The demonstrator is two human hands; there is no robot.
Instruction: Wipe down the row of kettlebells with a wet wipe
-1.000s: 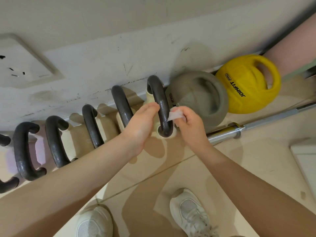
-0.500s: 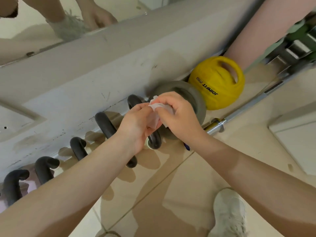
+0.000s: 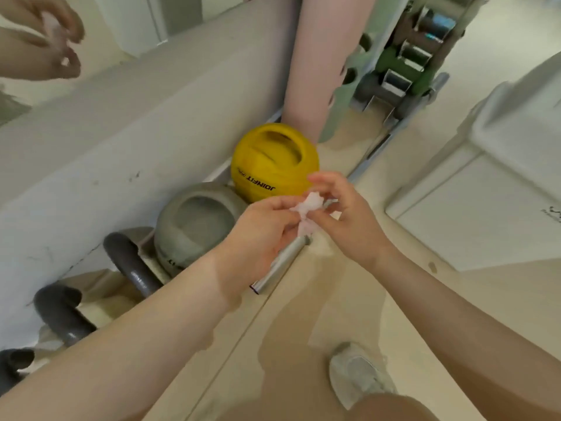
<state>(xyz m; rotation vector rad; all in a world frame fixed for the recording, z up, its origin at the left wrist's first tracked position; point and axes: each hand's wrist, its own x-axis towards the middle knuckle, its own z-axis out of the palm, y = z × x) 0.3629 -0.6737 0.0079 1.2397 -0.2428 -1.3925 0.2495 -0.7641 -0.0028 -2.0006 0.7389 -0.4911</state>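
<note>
Gym floor [image 3: 303, 314] along a scuffed white wall; both hands off the weights, left hand [image 3: 261, 235] and right hand [image 3: 349, 220] pinching the crumpled wet wipe [image 3: 309, 208] between them; kettlebells [image 3: 130, 262] run left of the left hand, grey ball [image 3: 194, 226] and yellow ball [image 3: 273, 162] just beyond; nothing being wiped now; can't tell which handles are done; probably refolding.
</note>
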